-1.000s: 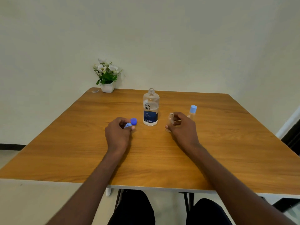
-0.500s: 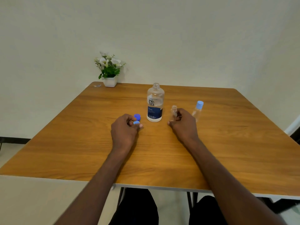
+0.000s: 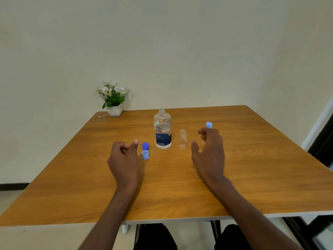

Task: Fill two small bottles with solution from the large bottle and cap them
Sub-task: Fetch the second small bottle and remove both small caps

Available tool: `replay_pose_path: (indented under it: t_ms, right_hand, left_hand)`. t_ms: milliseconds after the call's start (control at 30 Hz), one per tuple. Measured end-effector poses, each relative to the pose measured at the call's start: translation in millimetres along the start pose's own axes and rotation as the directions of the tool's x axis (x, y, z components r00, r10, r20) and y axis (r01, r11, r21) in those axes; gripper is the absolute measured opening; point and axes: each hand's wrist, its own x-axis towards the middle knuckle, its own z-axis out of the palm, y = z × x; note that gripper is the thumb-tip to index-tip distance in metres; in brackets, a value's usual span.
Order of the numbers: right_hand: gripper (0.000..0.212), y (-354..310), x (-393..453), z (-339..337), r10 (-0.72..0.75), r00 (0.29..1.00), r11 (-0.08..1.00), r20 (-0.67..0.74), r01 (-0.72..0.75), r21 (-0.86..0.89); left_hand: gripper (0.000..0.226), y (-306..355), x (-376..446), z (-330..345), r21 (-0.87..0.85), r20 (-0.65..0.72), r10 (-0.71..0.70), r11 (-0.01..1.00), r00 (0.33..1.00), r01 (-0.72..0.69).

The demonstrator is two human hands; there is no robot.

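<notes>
Wooden table (image 3: 252,177) fills the lower half of the view, its pale edge nearest the camera and a plain cream wall (image 3: 180,51) behind it. Two bare forearms reach in from below.

Right hand (image 3: 210,152) hangs above the tabletop with thumb and fingers spread and loosely bent, holding nothing; its thumb points toward the vial just to its left, with a gap between them. Left hand (image 3: 124,157) has its fingers curled in toward the palm and the thumb raised; nothing is held in it.

At the far left corner stands a plant (image 3: 113,98) with white flowers in a white pot.

Large bottle (image 3: 162,129) stands upright near the table's middle, between the two hands. It is uncapped, clear, with a dark blue label on its lower part; how much liquid it holds cannot be told.

Vial (image 3: 182,139), a small clear bottle, stands upright and uncapped just right of the large bottle, apart from it. A second small bottle, capped in light blue (image 3: 209,125), stands behind the right hand, so only its cap shows.

Two loose caps lie left of the large bottle, just beside the left thumb: a dark blue cap (image 3: 145,145) and, nearer the camera and next to it, a light blue cap (image 3: 145,154).
</notes>
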Motion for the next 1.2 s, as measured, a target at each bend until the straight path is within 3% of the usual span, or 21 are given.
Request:
replay_pose_path:
  t_ms: [100,200,267,367,567,767,867,1000,1200]
  right_hand:
    - [0.047,18,11,-20,0.127,0.985,0.991,-0.114,-0.123,0.044]
    - [0.069,42,28,-25,0.295,0.954,0.95,0.044,-0.298,0.092]
    - [0.08,53,34,-25,0.357,0.917,0.917,0.176,-0.38,0.119]
    - [0.08,66,40,-24,0.366,0.891,0.903,0.269,-0.41,0.129]
    - [0.068,72,48,-14,0.303,0.91,0.95,0.283,-0.313,-0.01]
    - [0.05,67,53,-13,0.305,0.906,0.949,0.293,-0.315,-0.012]
    - [0.038,71,51,-20,0.319,0.899,0.906,0.3,-0.382,0.181]
    - [0.014,70,46,-41,0.308,0.859,0.712,0.409,-0.493,0.5]
    - [0.019,75,29,-49,0.165,0.797,0.732,0.581,-0.494,0.47]
  left_hand:
    - [0.029,16,-18,-2,-0.117,0.068,0.208,0.973,0.976,-0.199]
    - [0.02,41,-44,19,-0.222,0.29,0.356,0.928,0.888,-0.299]
    - [0.013,56,-61,42,-0.271,0.442,0.39,0.917,0.808,-0.294]
    - [0.014,64,-79,77,-0.263,0.612,0.357,0.933,0.705,-0.244]
    - [0.018,46,-71,109,-0.118,0.779,0.133,0.991,0.612,-0.065]
    - [0.021,48,-71,104,-0.13,0.793,0.107,0.991,0.6,-0.005]
    - [0.023,47,-71,104,-0.144,0.783,0.085,0.988,0.617,0.047]
    - [0.025,44,-68,106,-0.155,0.754,0.061,0.984,0.654,0.088]
    - [0.032,46,-66,103,-0.215,0.747,0.06,0.964,0.662,0.155]
